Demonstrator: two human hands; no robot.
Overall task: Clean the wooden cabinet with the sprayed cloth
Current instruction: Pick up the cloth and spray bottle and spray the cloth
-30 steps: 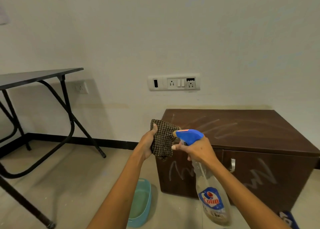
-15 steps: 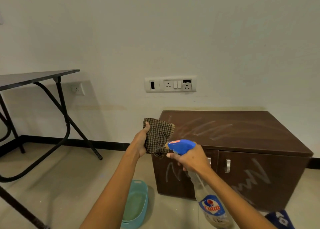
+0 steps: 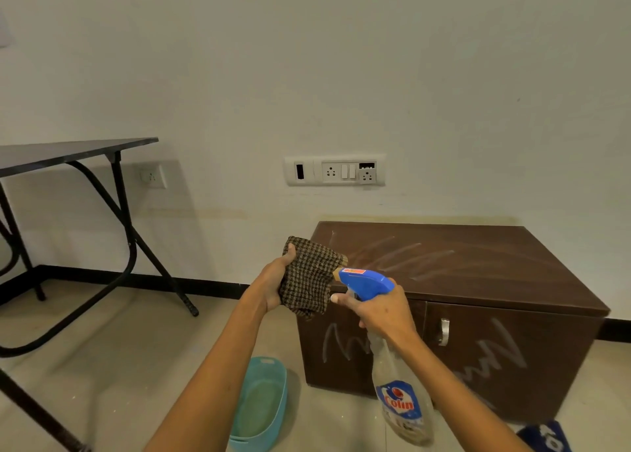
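Both hands are raised in front of the body and close together, near the left end of the cabinet. The left hand [image 3: 273, 286] grips a brown checked cloth [image 3: 309, 277], with the thumb on its upper edge and the palm behind the fabric. The cloth is held upright and faces the nozzle. The right hand [image 3: 382, 310] is clamped round the neck of a Colin spray bottle [image 3: 401, 400], with the index finger hooked over the trigger beneath the blue spray head. The nozzle points at the cloth and sits just beside it. The bottle hangs tilted, base toward the camera. Both forearms extend forward.

Task status: this appears to be the preparation step, wetting the cloth. Whether the fabric is already damp cannot be told. Wiping does not appear to have begun, and the cloth is clear of the cabinet.

The wooden cabinet [image 3: 478, 274] stands on the floor against the wall, just beyond the hands. Pale scribbled marks [image 3: 392, 257] cross its top panel, and more show on both door fronts. All of these marks are left to clean.

A teal basin [image 3: 277, 376] sits on the floor beside the cabinet's left side. A black folding table [image 3: 68, 151] stands well apart at the left. A socket panel [image 3: 334, 170] is mounted on the wall above the cabinet.
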